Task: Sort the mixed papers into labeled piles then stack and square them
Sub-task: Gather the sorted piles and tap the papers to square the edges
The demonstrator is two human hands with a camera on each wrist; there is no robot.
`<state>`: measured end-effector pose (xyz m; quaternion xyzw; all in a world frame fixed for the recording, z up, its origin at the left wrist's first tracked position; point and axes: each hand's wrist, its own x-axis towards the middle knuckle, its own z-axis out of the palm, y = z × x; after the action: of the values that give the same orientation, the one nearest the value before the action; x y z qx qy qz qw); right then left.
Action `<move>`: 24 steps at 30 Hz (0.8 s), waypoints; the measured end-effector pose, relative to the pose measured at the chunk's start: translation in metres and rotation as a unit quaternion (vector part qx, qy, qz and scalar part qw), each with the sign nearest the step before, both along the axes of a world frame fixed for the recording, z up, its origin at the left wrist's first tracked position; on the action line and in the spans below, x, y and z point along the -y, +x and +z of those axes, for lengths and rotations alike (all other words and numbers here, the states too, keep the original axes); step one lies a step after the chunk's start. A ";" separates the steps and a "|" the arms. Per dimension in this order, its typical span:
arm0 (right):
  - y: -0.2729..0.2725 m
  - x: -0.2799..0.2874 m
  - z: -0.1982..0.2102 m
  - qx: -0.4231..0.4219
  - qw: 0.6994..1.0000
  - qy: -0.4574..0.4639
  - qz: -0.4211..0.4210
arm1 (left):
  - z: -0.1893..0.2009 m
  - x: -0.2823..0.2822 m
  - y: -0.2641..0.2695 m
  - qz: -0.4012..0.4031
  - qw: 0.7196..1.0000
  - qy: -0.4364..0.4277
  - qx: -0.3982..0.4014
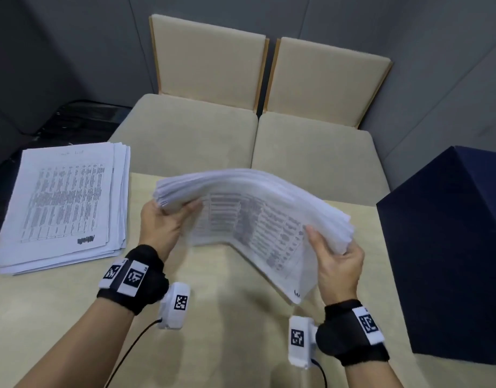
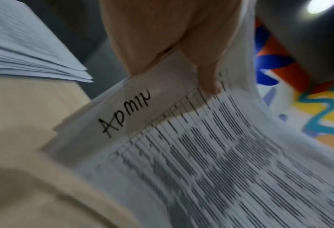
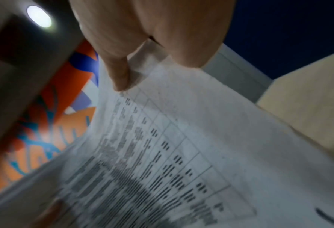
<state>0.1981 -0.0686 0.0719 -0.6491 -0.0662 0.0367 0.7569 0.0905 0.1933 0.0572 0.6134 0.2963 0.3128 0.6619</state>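
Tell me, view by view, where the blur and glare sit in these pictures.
Head view: the held stack is motion-smeared, the pile on the table sharper, straight edges bowed by the wide lens. Left wrist view: the handwritten label is readable, printed rows streaked, a ceiling light blown out. Right wrist view: all soft, the rows smeared, another lamp glaring.

Head view evenly lit, soft indoor light, no harsh glare. Soft shadow on the table (image 1: pixel 218 317) under the lifted paper stack (image 1: pixel 255 219); stack motion-blurred, print unreadable. Wide-angle bending at edges. Both wrist views heavily blurred, dimmer. Round ceiling lamp (image 2: pixel 322 6) blown out top right in left wrist view, top left (image 3: pixel 39 16) in right wrist view. Handwritten label (image 2: pixel 125 114) stays fairly sharp.
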 end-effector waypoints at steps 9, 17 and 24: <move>0.006 0.022 -0.060 -0.075 0.992 -0.098 0.030 | -0.038 0.004 -0.010 -0.028 0.995 -0.047 -0.084; 0.030 0.000 -0.067 -0.060 0.995 -0.072 0.020 | -0.042 0.009 0.015 -0.021 0.997 -0.060 -0.050; 0.038 0.022 -0.066 -0.078 0.943 -0.293 0.140 | -0.034 0.018 0.008 -0.071 0.986 -0.045 -0.147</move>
<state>0.2360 -0.0908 0.0063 -0.8214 -0.0833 0.2106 0.5234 0.0981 0.1756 0.0233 0.6420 0.3595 0.1580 0.6585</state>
